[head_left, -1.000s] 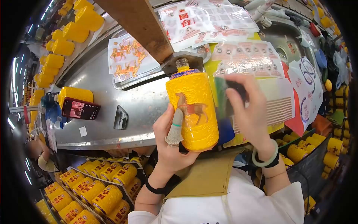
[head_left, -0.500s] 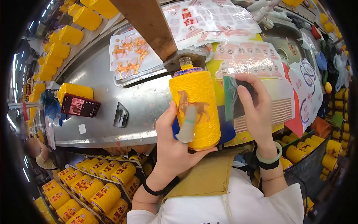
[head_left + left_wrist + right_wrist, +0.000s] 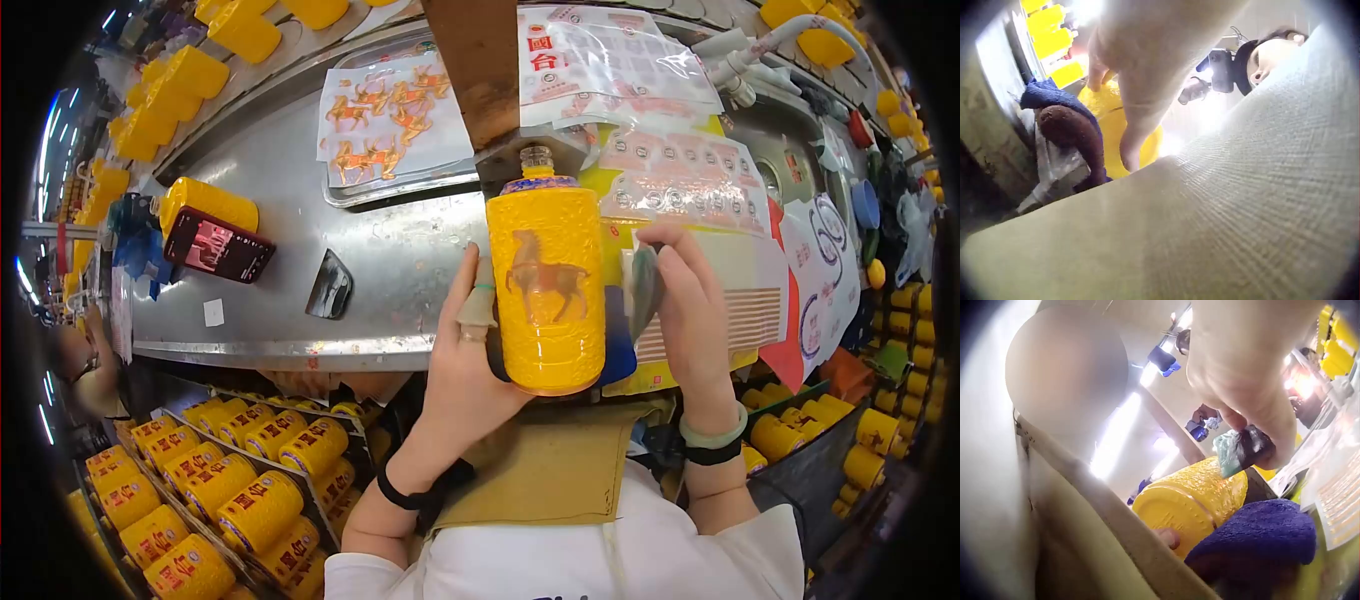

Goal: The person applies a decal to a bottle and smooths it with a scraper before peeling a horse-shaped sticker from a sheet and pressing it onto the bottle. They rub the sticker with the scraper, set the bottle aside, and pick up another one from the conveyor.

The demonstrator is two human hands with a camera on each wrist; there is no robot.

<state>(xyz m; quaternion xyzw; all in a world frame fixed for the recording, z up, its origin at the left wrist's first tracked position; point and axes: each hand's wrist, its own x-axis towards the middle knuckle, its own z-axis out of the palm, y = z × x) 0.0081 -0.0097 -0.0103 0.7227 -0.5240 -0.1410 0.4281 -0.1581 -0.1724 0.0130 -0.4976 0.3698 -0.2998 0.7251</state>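
Note:
A yellow textured bottle [image 3: 550, 350] with a brown horse picture [image 3: 545, 278] on its side lies with its glass neck against a wooden post's metal bracket. The left hand [image 3: 465, 385] supports it from the left and below, a grey cover on one finger. Right of the bottle, the right hand [image 3: 693, 320] pinches a thin dark and green scraper [image 3: 645, 285], held apart from the bottle. In the right wrist view the scraper [image 3: 1235, 451] is near the bottle's side [image 3: 1194, 494]. The left wrist view shows the bottle [image 3: 1113, 125] partly hidden behind the left hand [image 3: 1147, 69].
Horse stickers [image 3: 350, 120] lie on a metal tray at the back. Printed sheets [image 3: 680, 180] cover the right side. A phone [image 3: 215, 245] leans on another yellow bottle at the left, with a black piece [image 3: 329, 285] nearby. Crates of yellow bottles [image 3: 265, 505] stand below.
The left hand's covered finger has moved off the horse picture to the bottle's left edge. The scraper in the right hand has turned edge-on. The whole view has shifted.

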